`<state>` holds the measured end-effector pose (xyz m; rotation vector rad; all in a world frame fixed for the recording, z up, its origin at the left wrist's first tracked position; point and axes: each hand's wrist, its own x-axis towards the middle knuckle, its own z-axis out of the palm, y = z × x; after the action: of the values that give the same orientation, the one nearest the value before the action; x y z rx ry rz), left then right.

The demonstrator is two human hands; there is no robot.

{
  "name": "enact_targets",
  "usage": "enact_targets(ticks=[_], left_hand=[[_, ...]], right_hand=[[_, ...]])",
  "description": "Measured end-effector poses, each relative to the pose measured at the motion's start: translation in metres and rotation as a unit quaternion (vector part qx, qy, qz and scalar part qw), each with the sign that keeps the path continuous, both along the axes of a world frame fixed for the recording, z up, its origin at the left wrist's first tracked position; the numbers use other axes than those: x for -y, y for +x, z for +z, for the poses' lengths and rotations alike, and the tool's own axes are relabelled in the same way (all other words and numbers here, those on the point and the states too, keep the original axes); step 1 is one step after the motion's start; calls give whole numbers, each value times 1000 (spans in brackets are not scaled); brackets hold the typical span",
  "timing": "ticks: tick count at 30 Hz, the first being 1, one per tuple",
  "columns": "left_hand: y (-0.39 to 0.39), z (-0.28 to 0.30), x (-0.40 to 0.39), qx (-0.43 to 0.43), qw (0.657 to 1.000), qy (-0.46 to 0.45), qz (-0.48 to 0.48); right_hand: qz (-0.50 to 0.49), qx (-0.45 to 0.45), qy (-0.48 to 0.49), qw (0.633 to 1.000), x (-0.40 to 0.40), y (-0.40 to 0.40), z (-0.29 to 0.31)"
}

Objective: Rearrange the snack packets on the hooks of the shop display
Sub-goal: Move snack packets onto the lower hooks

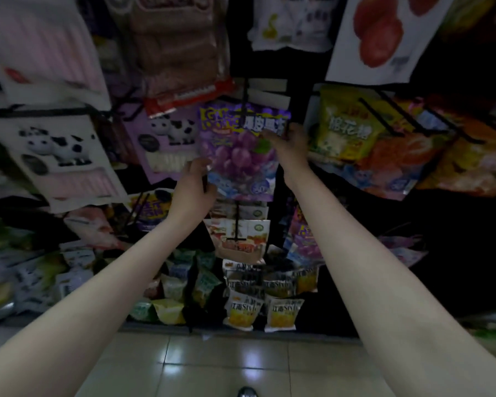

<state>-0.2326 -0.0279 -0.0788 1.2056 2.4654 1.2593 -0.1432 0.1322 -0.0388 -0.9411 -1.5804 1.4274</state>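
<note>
Purple grape packet (238,150) hung mid-frame on its black hook (244,106). Left hand (194,186) pinched its lower edge, right hand (289,144) gripped the top; I'd level the hole before sliding.

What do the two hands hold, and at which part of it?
Both hold the purple grape packet. The left hand grips its lower left edge; the right hand holds its upper right corner, near the hook.
</note>
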Motion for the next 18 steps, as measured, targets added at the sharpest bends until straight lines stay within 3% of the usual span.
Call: enact_targets(ticks=[2, 7, 13, 15, 18], left_hand=[[-3, 1, 5, -12, 1000, 11, 8], [-6, 11, 14, -59, 994, 90, 19], [3, 35, 3, -88, 974, 199, -69], [11, 43, -5, -63, 973, 192, -112], [24, 37, -18, 56, 971, 121, -200]], right_hand=[[-18, -1, 23, 1000, 8, -2, -5], [70, -31, 46, 996, 40, 25, -1], [162, -28, 111, 980, 51, 80, 45], [155, -15, 126, 980, 49, 99, 50], [116, 32, 113, 986, 41, 135, 33]])
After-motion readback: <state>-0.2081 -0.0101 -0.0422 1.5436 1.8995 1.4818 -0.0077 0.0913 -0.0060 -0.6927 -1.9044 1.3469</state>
